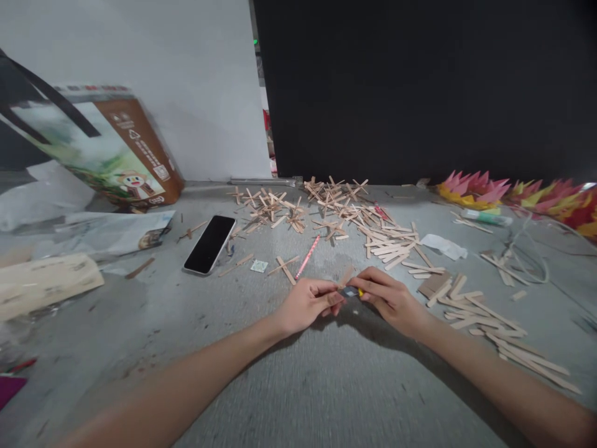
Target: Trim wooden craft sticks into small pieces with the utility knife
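My left hand (310, 303) is closed in a pinch around a pale wooden stick (346, 274), whose end rises above the fingers. Close beside it, my right hand (389, 297) pinches a small dark grey piece with a yellow part (349, 291), which touches the stick near the left fingertips. Both hands are just above the grey table (298, 386). Behind the left hand lie a red and white pencil (308, 256) and two crossed sticks (285, 269).
A black phone (209, 244) lies at the left, near a printed bag (125, 149) and plastic wrappers. Crossed sticks (270, 208) are heaped at the back. Loose sticks (485, 317) spread at the right, below a glue tube (487, 216), a cable and pink-yellow paper pieces (473, 190).
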Action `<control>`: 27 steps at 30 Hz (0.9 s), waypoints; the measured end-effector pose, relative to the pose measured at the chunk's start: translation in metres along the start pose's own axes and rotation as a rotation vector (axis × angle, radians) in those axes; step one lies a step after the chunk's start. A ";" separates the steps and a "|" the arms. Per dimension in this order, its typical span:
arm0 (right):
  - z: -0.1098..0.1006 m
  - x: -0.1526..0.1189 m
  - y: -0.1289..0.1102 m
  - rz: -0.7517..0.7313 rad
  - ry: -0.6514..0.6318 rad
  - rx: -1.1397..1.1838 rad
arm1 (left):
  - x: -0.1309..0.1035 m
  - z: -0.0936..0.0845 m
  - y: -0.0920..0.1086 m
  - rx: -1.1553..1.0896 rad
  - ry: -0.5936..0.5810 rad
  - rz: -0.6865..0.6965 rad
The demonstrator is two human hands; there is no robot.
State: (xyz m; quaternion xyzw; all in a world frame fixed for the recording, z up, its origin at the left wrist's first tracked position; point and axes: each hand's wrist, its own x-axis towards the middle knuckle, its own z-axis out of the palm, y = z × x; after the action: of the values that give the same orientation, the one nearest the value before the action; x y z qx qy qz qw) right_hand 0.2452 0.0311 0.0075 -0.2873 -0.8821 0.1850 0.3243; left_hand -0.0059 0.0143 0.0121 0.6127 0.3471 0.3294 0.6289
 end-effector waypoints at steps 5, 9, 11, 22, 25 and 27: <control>-0.001 0.000 -0.001 -0.003 0.025 0.012 | -0.001 0.002 0.003 -0.069 0.015 0.023; 0.000 0.001 -0.001 0.002 0.012 0.003 | 0.000 0.001 0.000 -0.049 0.015 0.019; 0.001 0.001 -0.001 0.008 0.009 0.003 | 0.001 0.000 -0.003 -0.028 0.003 0.004; 0.000 0.003 -0.002 0.027 -0.002 0.048 | 0.001 0.000 -0.002 -0.029 0.010 0.009; 0.000 0.003 -0.001 0.034 -0.009 0.063 | 0.001 0.001 0.001 -0.024 0.009 -0.002; -0.001 0.002 -0.001 0.025 -0.008 0.077 | 0.000 0.002 0.003 -0.037 0.012 -0.001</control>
State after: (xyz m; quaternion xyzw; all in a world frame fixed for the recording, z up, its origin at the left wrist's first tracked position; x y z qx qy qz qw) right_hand 0.2438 0.0321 0.0095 -0.2850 -0.8719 0.2240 0.3293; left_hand -0.0041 0.0138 0.0151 0.5987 0.3449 0.3390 0.6385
